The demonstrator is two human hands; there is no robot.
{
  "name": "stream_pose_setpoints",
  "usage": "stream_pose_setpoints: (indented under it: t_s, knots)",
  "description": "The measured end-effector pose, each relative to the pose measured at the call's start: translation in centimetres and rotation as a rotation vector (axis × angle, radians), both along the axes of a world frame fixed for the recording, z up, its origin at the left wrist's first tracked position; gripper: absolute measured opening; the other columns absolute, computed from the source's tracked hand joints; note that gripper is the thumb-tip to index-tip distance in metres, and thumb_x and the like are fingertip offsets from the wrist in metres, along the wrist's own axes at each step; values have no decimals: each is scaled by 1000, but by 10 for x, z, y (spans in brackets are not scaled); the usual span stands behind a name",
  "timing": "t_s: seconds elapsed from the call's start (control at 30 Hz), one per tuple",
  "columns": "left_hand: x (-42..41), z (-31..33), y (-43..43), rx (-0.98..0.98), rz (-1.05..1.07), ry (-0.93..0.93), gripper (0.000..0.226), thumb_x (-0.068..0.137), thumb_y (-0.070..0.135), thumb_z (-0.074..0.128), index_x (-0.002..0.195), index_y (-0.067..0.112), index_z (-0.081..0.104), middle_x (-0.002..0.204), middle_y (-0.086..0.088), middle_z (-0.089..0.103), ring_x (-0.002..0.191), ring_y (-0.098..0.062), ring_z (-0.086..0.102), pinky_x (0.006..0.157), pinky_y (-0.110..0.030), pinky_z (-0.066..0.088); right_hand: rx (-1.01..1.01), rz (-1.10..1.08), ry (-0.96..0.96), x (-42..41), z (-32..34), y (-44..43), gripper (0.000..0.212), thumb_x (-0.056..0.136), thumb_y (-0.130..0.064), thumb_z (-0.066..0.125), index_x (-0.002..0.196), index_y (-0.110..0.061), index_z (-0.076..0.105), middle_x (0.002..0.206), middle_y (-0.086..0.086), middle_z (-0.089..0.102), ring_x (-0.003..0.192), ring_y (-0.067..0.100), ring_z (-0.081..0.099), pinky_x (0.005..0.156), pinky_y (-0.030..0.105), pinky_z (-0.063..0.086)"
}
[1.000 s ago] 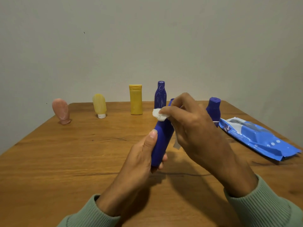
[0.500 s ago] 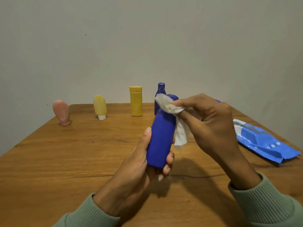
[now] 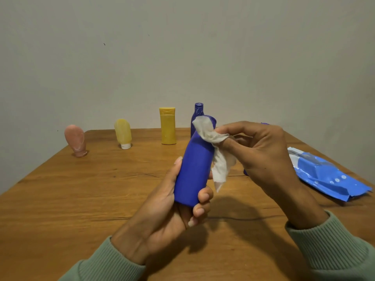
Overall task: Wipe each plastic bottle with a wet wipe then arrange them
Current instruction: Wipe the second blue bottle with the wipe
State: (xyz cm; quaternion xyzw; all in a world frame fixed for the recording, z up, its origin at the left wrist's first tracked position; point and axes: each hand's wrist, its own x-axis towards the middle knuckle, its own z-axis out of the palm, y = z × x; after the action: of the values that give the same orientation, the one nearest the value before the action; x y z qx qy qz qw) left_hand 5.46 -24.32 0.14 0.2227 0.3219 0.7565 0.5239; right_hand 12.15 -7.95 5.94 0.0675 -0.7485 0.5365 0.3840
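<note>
Aloft over the table [image 3: 81, 199], left hand [image 3: 162, 211] grips the blue bottle [image 3: 192, 169] — right hand [image 3: 261, 151] pinches a wet wipe [image 3: 209, 134] against its rim.

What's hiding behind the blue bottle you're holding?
A darker purple bottle stands behind the blue bottle; only its neck and shoulder show. Its lower body is covered.

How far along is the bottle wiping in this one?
Seemingly arranged: pink bottle, pale yellow bottle, yellow bottle and dark blue bottle stand in a back row; wiped or not, cannot tell. In hand: left hand grips the blue bottle, right hand holds the wet wipe on its top. Left: finish it, add it to the row.
</note>
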Motion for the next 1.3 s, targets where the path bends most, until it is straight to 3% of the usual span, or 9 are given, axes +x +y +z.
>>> stream_pose_setpoints:
  t_s: [0.27,0.4,0.57,0.73,0.9,1.0,1.13,1.2,1.3]
  knots:
    - [2,2,2,-99,39,100,59,95,58,38,103,12,73,72,-7,55,54,-14,52,48,-23,41,-83,-167,39,-1,-2,1,8,80,-20,71,87,-23,70,80,-10,71,76,7,67,61,15,51]
    - [4,5,4,-89,124,64,57,91,56,39,92,11,75,70,-10,55,51,-16,51,44,-24,40,-53,-17,-49,-1,-4,-1,12,78,-17,72,89,-14,73,82,-3,73,78,8,68,65,17,51]
    - [3,6,7,-66,224,20,55,92,56,40,114,10,61,70,-10,54,50,-16,51,43,-24,41,190,128,-234,2,-3,2,13,76,-15,74,89,-16,75,84,-3,73,83,12,69,71,27,56]
    - [2,5,3,-87,106,64,59,93,57,38,101,9,72,68,-8,53,50,-15,50,44,-24,40,3,-24,-42,0,-2,1,13,77,-12,73,90,-11,74,82,-2,73,79,10,69,66,19,52]
    - [9,7,5,-133,98,116,61,93,58,36,96,10,74,68,-10,54,50,-17,52,44,-25,41,-39,-128,46,3,2,2,9,77,-18,71,86,-20,72,80,-7,72,77,8,68,64,17,53]
    - [7,7,6,-133,173,100,59,90,56,40,96,7,73,70,-14,58,53,-20,55,46,-28,45,70,-77,-77,1,-1,-2,13,77,-16,73,90,-16,74,84,-5,71,82,9,66,66,17,51]
    - [10,8,9,-140,322,125,57,83,55,43,107,6,62,71,-14,59,54,-18,54,47,-27,45,386,-29,-274,4,-1,-8,15,76,-22,74,91,-22,75,89,-10,69,87,4,64,72,22,54]
    - [9,7,9,-164,369,163,59,80,56,43,104,6,62,69,-13,60,54,-18,53,48,-28,44,477,-30,-264,6,-2,-12,15,76,-24,73,91,-23,75,89,-11,68,86,3,63,73,23,55]
    - [6,3,9,-246,405,340,62,88,60,39,108,6,61,73,-15,61,58,-20,55,51,-31,44,425,-124,-107,4,-4,-12,15,79,-18,73,93,-19,74,88,-9,68,83,2,62,69,14,50]
